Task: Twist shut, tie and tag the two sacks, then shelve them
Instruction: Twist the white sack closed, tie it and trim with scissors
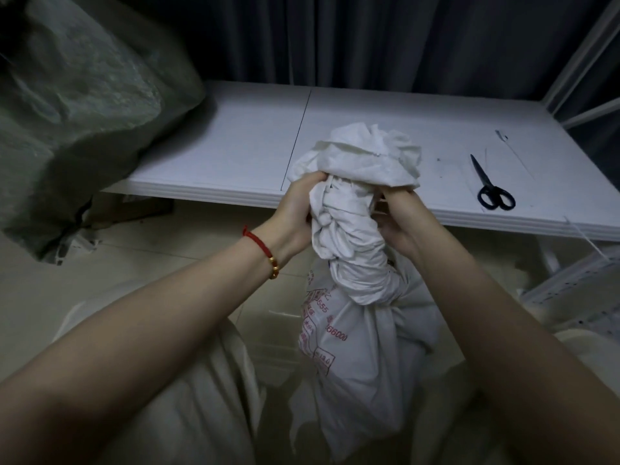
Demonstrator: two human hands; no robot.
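The left hand [295,209] and right hand [399,226] both curl their fingers [310,178] tight round the white sack [355,347] at its twisted neck, by the table [235,135] front edge. It looks soft, crumply and probably slippery, so grip there.

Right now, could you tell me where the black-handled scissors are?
In the head view, the black-handled scissors lie on the white table, right of the right hand.
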